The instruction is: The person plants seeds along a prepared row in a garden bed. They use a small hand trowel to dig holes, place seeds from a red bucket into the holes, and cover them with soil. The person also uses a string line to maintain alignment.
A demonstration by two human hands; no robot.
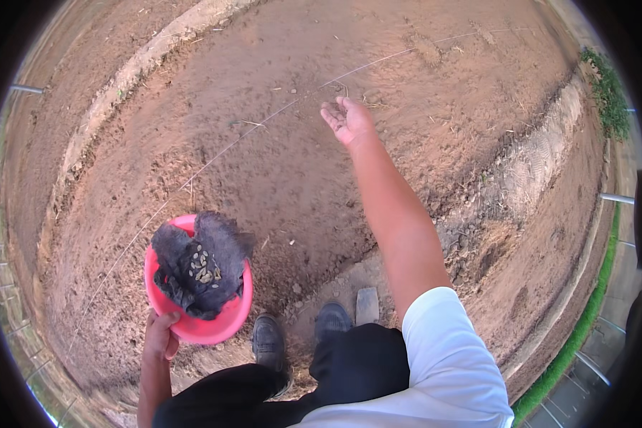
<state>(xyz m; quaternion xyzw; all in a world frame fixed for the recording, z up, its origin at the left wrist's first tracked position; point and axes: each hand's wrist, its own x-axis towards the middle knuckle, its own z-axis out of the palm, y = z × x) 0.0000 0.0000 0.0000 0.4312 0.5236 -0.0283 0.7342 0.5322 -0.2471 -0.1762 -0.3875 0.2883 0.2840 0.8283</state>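
Note:
My left hand point(162, 334) grips the near rim of a red plastic bowl point(200, 324), held low at the left. A dark cloth point(200, 260) lies in the bowl with several pale seeds point(205, 269) on top of it. My right hand point(347, 119) is stretched far forward over a raised bed of reddish soil point(285, 164), palm up and fingers apart. Whether any seed lies in it I cannot tell. A thin taut string point(264, 123) runs across the bed just beyond that hand.
My two dark shoes point(299, 335) stand in a furrow at the bed's near edge, beside a small flat stone point(367, 305). Soil ridges point(528, 171) flank the bed. Grass point(585, 314) and metal fence posts point(617, 198) line the right side.

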